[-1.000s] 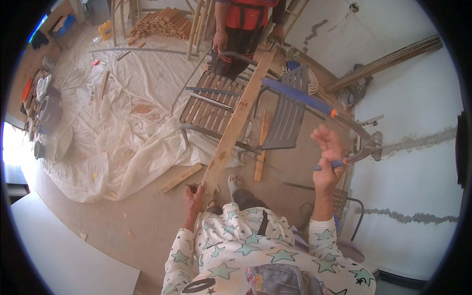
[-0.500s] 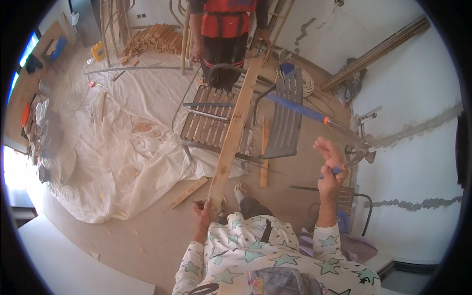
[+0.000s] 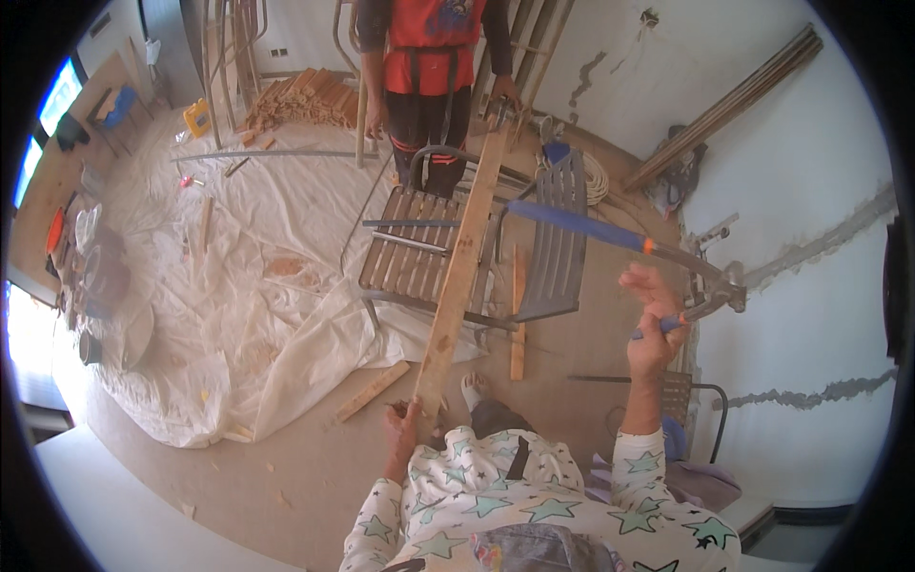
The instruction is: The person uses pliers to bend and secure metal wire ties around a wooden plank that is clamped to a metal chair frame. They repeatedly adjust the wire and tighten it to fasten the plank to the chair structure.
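Note:
My left hand (image 3: pixel 402 434) is closed round the near end of a long wooden plank (image 3: pixel 464 243); a small dark bit, too small to make out, shows by its fingers. The plank slants away over a slatted metal chair (image 3: pixel 405 243), and a co-worker's hand (image 3: pixel 506 91) is at its far end. Raised on the right, my right hand (image 3: pixel 650 329) grips one blue handle of a long bolt cutter (image 3: pixel 581 222), some fingers stretched up. The cutter's other handle reaches left across the chair's upright slatted panel (image 3: pixel 556 238), and its metal head points toward the right wall.
A co-worker in a red vest (image 3: pixel 434 67) stands beyond the chair. Plastic sheeting (image 3: pixel 257 353) covers the floor at left, with a wood pile (image 3: pixel 310 100) behind. A loose wood piece (image 3: pixel 374 391) lies near my left hand. Long poles (image 3: pixel 734 100) lean on the right wall.
The bolt cutter's head has swung right, and my right hand has shifted slightly with it. My left hand stays on the plank. The whole view has tilted a little upward.

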The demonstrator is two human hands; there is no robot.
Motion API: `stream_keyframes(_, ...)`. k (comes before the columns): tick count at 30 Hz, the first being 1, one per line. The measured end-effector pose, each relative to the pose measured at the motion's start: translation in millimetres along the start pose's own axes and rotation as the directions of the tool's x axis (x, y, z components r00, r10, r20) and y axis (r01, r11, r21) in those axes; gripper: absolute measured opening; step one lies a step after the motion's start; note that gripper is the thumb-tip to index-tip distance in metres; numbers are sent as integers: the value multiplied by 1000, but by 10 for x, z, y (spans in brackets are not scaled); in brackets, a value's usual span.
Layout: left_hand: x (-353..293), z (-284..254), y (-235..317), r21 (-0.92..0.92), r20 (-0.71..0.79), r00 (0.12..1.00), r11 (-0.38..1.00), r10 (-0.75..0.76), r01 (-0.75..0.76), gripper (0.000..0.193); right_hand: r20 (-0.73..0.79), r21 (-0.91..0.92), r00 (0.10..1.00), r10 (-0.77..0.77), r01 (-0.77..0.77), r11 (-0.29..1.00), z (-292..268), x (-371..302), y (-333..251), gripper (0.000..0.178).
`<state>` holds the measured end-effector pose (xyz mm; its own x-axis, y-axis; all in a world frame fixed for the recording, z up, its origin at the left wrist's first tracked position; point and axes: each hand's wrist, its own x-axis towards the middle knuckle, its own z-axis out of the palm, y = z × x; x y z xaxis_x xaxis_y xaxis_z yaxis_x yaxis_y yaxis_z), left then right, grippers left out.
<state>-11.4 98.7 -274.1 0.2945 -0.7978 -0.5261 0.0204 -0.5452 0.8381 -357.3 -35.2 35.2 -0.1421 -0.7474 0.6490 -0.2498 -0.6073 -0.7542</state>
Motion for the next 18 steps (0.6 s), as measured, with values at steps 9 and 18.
stream_keyframes(9, -21, 43, 140, 21, 85, 996, 999, -29, 28, 41, 24, 154, 999, -43, 38, 987, -208, 193, -107, 57)
stream_keyframes(18, 108, -113, -46, -57, 224, 972, 994, -77, 92, 39, 15, 369, 996, -83, 71, 927, -87, 336, -72, 58)
